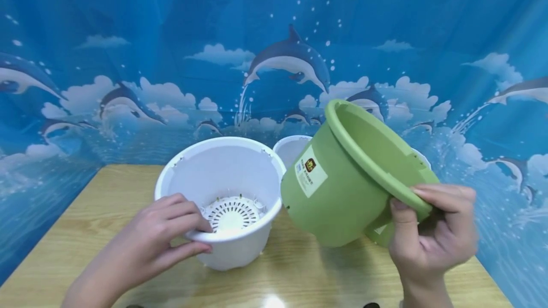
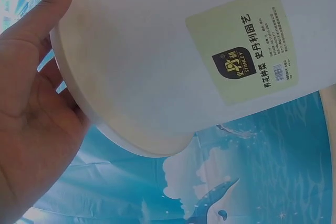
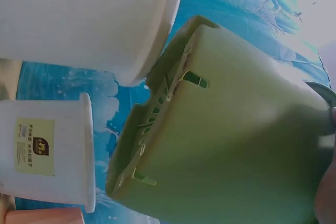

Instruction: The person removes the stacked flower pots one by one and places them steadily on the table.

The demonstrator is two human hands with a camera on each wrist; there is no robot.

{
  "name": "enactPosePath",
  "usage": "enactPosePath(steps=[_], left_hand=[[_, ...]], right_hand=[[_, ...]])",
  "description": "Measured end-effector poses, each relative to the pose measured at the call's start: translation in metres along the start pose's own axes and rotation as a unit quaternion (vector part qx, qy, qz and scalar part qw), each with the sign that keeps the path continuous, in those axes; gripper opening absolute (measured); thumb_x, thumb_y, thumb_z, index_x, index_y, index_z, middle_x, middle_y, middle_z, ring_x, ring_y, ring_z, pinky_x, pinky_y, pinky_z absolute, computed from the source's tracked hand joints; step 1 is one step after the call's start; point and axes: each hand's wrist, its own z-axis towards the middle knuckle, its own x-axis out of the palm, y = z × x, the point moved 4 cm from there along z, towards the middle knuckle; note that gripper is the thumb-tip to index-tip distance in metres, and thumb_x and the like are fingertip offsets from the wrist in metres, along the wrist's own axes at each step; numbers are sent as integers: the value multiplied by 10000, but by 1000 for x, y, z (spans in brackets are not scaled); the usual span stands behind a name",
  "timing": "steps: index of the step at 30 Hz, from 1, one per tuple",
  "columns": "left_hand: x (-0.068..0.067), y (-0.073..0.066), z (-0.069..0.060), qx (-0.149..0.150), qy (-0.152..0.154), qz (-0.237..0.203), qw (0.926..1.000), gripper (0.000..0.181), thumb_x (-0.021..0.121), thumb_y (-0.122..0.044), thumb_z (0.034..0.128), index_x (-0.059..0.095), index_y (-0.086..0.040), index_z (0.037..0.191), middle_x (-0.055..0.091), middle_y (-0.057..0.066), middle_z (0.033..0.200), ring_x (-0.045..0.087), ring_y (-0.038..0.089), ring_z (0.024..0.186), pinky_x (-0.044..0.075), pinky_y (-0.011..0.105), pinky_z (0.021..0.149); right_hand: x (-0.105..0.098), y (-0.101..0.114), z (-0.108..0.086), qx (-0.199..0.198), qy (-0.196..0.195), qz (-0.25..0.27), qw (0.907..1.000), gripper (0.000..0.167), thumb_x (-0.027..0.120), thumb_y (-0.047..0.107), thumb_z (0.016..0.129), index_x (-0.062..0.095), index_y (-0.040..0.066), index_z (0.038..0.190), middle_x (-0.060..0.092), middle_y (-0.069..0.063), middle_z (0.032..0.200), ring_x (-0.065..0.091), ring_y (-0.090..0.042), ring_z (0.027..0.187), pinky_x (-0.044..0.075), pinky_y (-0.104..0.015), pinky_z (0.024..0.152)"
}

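A white slotted-bottom plant pot [image 1: 233, 251] stands on the table at the centre-left. My left hand [image 1: 160, 236] pinches its near rim, fingers inside and thumb outside. In the left wrist view a pale green label [image 2: 244, 45] shows on the pot's side. To the right, a green plant pot [image 1: 338, 194] hangs tilted above the table, its mouth toward the upper right. My right hand [image 1: 436, 232] grips this pot's rim between thumb and fingers. The green pot's slotted base [image 3: 152, 114] faces the white pot in the right wrist view.
A smaller white pot [image 1: 291, 149] stands behind the two held pots. Another green pot [image 1: 381, 235] is partly hidden below the raised one. A pinkish pot [image 3: 47, 216] shows in the right wrist view. A blue dolphin curtain [image 1: 192, 23] encloses the wooden table [image 1: 107, 203].
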Motion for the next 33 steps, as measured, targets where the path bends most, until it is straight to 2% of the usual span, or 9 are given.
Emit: enactPosePath(steps=[7,9,12,16,20,25,33], left_hand=[[0,-1,-1,-66,20,-122,9999,203,794,-406,818,680,-369,982,599,-270,956,534,-10,877,515,215,681],[0,-1,-1,-99,37,-124,9999,208,796,-404,817,676,-376,984,596,-276,958,534,-13,879,519,218,685],[0,0,-2,-117,49,-118,9998,215,798,-406,815,672,-382,987,598,-277,965,536,-12,884,527,228,690],[0,0,-2,-149,67,-102,9998,221,799,-409,813,670,-388,990,597,-283,971,534,-19,887,532,234,693],[0,0,-1,-177,89,-102,9998,220,799,-406,813,668,-390,989,595,-286,971,531,-23,883,527,229,688],[0,0,-1,-154,81,-102,9998,223,798,-400,816,666,-390,995,594,-284,977,533,-22,884,524,227,694],[0,0,-1,-64,74,-165,9998,228,796,-386,820,663,-383,1005,595,-277,983,532,-15,889,515,216,693]], right_hand=[[-4,0,8,9,122,-342,9993,348,844,79,695,568,-132,718,561,-151,704,579,-104,721,465,-138,688],[-5,0,10,-11,289,-532,9982,358,845,109,709,581,-132,724,563,-152,709,584,-88,737,450,-141,701],[-6,-2,10,38,742,-822,9938,313,818,120,742,615,-118,738,579,-146,729,583,-81,781,418,-155,719],[-7,-5,8,30,1388,-1227,9827,279,786,133,770,647,-107,746,598,-147,719,555,-77,829,380,-183,746],[-6,-7,5,-100,1852,-1539,9705,320,795,193,783,666,-96,737,610,-171,685,499,-106,783,349,-186,736],[-4,-9,2,-200,2501,-1837,9504,340,767,252,822,692,-72,750,627,-181,670,467,-164,735,341,-184,724],[1,-13,-2,-333,3224,-2088,9227,329,699,284,844,707,-36,771,651,-139,670,470,-249,701,355,-182,775]])
